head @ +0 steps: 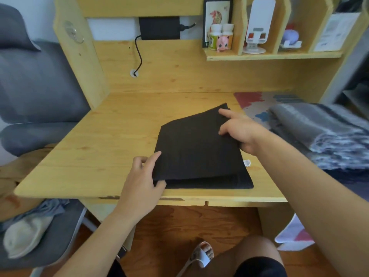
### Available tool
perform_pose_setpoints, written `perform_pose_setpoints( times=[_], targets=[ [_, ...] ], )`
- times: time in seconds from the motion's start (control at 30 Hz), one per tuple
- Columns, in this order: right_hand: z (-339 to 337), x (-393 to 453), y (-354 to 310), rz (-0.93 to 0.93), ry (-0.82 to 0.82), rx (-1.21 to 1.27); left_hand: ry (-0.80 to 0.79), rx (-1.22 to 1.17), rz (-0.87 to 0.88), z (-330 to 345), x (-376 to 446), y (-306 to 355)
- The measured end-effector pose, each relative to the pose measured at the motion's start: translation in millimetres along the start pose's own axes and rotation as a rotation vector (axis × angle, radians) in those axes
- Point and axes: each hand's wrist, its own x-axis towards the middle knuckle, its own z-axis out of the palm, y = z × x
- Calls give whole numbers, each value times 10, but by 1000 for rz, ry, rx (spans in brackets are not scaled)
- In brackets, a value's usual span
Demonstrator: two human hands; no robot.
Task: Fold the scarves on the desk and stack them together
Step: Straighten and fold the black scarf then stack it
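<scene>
The black scarf (pixel 199 148) lies folded at the centre of the desk (pixel 99 140), close to the front edge, its top layer raised like a flap over the lower layers, which show at 6 o'clock. The near-left corner of that flap is pinched by the left hand (pixel 142 176), thumb beneath and fingers curled closed over the cloth. At 2 o'clock on the scarf the right hand (pixel 239 132) is laid with its forefinger stretched to the far corner; the other fingers are loosely bent at the right edge, and whether cloth is actually gripped there cannot be told. A grey scarf (pixel 323 132) is seen at 3 o'clock, well apart from the black one, already folded on a mat (pixel 255 102). The step in hand is judged to be the settling of the last fold. It is best done if the flap is lowered evenly, its corners are matched to those beneath, and the surface is smoothed outward from the fold so no air or crease is trapped. The bundle should then be carried flat onto the grey scarf.
</scene>
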Motion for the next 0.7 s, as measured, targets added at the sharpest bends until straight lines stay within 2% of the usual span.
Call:
perform_pose_setpoints(
  times=[0.07, 0.17, 0.37, 0.43, 0.5, 0.63, 0.7],
  targets=[
    [-3, -25, 200, 41, 2, -149, 20, -39, -10, -15, -1, -18],
    [3, -54, 432, 125, -11, -86, 28, -56, -5, -24, -22, -14],
    [-27, -50, 345, -23, 195, -99, 36, -83, -9, -50, -17, -54],
    [-23, -42, 325, 3, 169, 20, 55, -76, -7, -30, -6, -52],
    [22, -106, 346, 48, 65, 69, 76, -63, -14, 5, -5, -34],
    [66, -113, 409, -115, 37, -350, 106, -82, -15, 30, -18, -25],
    [34, -87, 372, -153, 52, -347, 107, -99, -4, 15, -29, -46]
  ],
)
